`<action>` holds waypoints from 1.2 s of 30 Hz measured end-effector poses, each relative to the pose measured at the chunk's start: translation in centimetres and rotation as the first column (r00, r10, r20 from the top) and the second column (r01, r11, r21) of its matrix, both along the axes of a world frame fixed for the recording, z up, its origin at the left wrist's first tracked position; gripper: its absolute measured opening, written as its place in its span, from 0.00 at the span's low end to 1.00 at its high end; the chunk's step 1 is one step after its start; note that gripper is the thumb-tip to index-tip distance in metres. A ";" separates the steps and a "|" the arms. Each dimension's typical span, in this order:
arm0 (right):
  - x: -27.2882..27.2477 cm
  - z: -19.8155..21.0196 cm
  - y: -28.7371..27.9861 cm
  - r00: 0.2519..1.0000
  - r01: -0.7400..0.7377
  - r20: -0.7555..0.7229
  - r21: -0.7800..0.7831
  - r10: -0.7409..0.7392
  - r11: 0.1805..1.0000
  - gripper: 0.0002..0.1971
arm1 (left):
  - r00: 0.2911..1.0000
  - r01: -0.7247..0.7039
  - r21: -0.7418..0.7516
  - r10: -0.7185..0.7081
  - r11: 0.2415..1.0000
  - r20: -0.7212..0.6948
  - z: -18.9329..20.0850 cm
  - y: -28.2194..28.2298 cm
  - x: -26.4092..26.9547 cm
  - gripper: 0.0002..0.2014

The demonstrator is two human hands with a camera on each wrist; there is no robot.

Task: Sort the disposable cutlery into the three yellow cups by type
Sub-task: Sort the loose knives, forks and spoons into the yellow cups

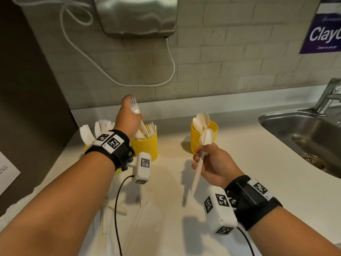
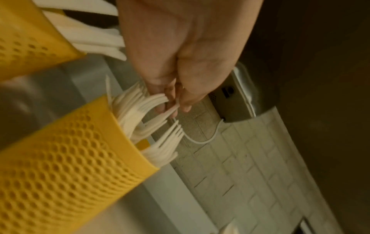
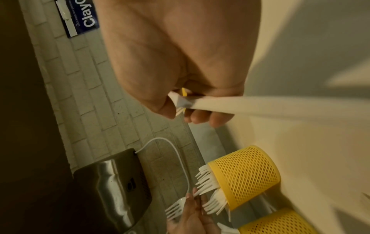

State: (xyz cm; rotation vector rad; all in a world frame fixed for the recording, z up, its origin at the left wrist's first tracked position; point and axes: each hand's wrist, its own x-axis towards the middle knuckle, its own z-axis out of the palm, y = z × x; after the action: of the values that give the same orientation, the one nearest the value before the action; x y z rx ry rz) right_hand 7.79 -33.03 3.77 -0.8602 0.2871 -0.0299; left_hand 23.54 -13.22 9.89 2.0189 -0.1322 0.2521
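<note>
Three yellow mesh cups stand on the white counter. The middle cup (image 1: pixel 146 145) (image 2: pixel 80 158) (image 3: pixel 244 175) holds several white forks. My left hand (image 1: pixel 135 112) (image 2: pixel 176 104) pinches one white fork (image 1: pixel 133 105) (image 3: pixel 176 207) by its neck just above that cup, tines up. The left cup (image 1: pixel 87 147) (image 2: pixel 30 39), mostly hidden behind my left wrist, holds white knives (image 1: pixel 90 132). The right cup (image 1: pixel 195 143) holds white spoons. My right hand (image 1: pixel 198 157) (image 3: pixel 184 107) grips a small bundle of spoons (image 1: pixel 207 138) by the handles, in front of the right cup.
Loose white cutlery (image 1: pixel 115 206) lies on the counter under my left forearm. A steel sink (image 1: pixel 304 133) with a faucet (image 1: pixel 329 93) is at the right. A steel wall unit (image 1: pixel 136 15) with a white cable hangs on the tiled wall. A paper sheet (image 1: pixel 7 170) lies far left.
</note>
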 end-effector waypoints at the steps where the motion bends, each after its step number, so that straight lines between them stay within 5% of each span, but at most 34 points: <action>1: 0.0 0.1 0.1 1.000 -0.013 0.015 -0.013 0.013 1.000 0.13 | 0.998 0.021 0.142 -0.029 0.990 0.056 -0.2 0.1 0.1 0.27; 3: 0.1 0.2 0.3 0.998 -0.040 0.045 -0.034 0.042 0.999 0.16 | 0.989 0.065 0.438 -0.117 0.896 0.091 -0.4 0.1 -0.2 0.16; 6: 0.1 0.3 0.4 0.994 -0.090 0.065 -0.030 0.092 0.995 0.14 | 0.988 0.083 0.525 -0.137 0.847 0.065 -0.2 -0.3 -1.2 0.14; 11: 0.3 0.4 0.8 0.989 -0.133 0.061 -0.070 0.137 0.989 0.09 | 0.959 -0.042 0.257 -0.033 0.966 0.280 1.2 -1.2 -5.6 0.21; 17: 0.9 0.7 2.3 0.975 -0.199 0.071 -0.131 0.209 0.971 0.10 | 0.933 0.322 -0.139 -0.339 0.936 -0.124 -2.0 -4.7 -9.7 0.24; 24: 0.4 1.1 3.7 0.957 -0.245 0.051 -0.374 0.284 0.894 0.15 | 0.945 0.312 -0.081 -0.318 0.947 -0.072 -3.6 -4.7 -10.6 0.15; 32: 1.1 2.2 4.5 0.941 -0.297 0.063 -0.318 0.332 0.901 0.15 | 0.921 0.327 -0.260 -0.368 0.909 -0.128 -2.4 -2.8 -10.5 0.15; 36: 1.4 2.9 4.9 0.925 -0.343 0.046 -0.330 0.378 0.879 0.17 | 0.860 0.390 -0.368 -0.476 0.844 -0.181 -1.1 -1.5 -10.3 0.26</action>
State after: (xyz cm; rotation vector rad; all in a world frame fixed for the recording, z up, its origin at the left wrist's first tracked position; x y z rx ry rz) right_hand 9.21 -28.12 6.65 -1.2190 0.0118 0.2319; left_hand 13.25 -14.70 8.82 1.6231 -0.3551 -0.2784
